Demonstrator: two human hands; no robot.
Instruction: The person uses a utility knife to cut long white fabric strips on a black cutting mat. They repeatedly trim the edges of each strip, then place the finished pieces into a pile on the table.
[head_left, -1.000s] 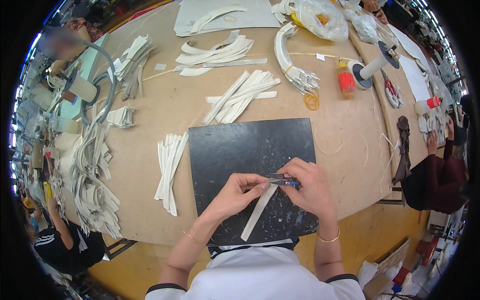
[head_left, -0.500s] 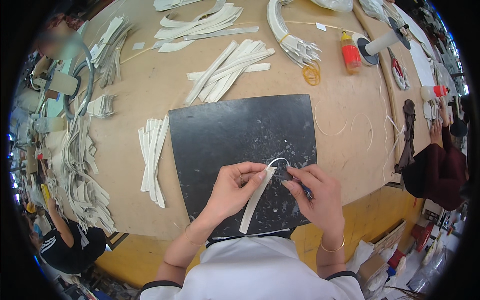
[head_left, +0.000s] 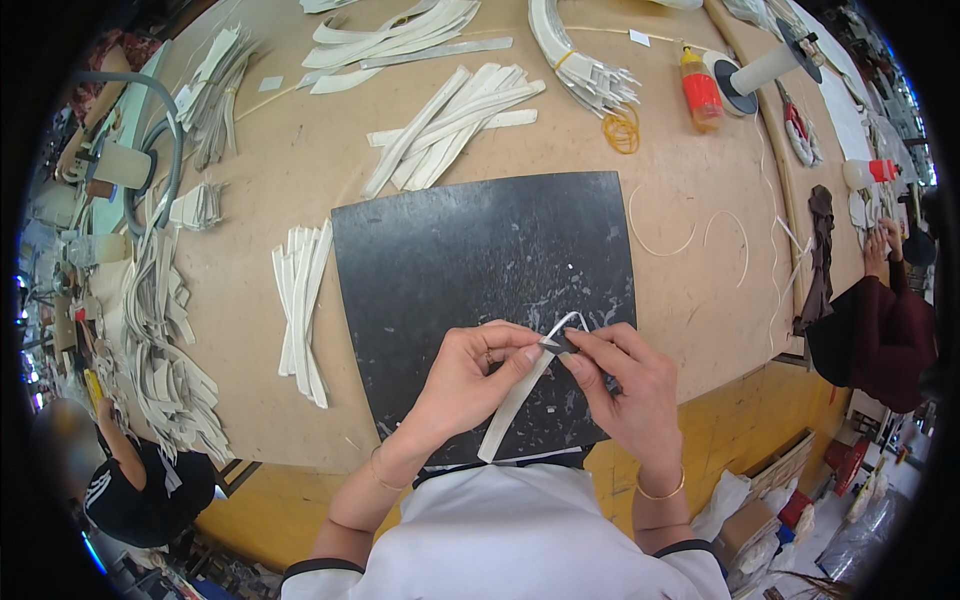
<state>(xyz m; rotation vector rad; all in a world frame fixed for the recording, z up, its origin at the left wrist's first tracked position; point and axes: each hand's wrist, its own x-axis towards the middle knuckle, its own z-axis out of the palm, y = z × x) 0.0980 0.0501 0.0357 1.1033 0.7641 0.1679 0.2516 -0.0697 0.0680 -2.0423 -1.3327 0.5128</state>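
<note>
My left hand (head_left: 470, 375) is closed, pinching the upper end of a white fabric strip (head_left: 512, 415) that hangs slanting toward me over the black mat (head_left: 440, 250). A narrow white band (head_left: 574, 317) arches up from that end and bends over toward my right hand (head_left: 632, 385). Between the right thumb and fingers is a small dark flat tool (head_left: 564, 344), its exact kind unclear. It touches or nearly touches the strip's end beside my left fingertips. The right palm is hidden.
White strips (head_left: 302, 310) lie left of the mat, with another pile (head_left: 455, 125) beyond it. A red-labelled bottle (head_left: 702, 92), a spool (head_left: 760, 72) and rubber bands (head_left: 621, 130) are at the far right. Co-workers sit at both sides.
The dark tool has moved left against the strip's end. The narrow band's rounded loop is now a sharper bend. The whole view has shifted slightly.
</note>
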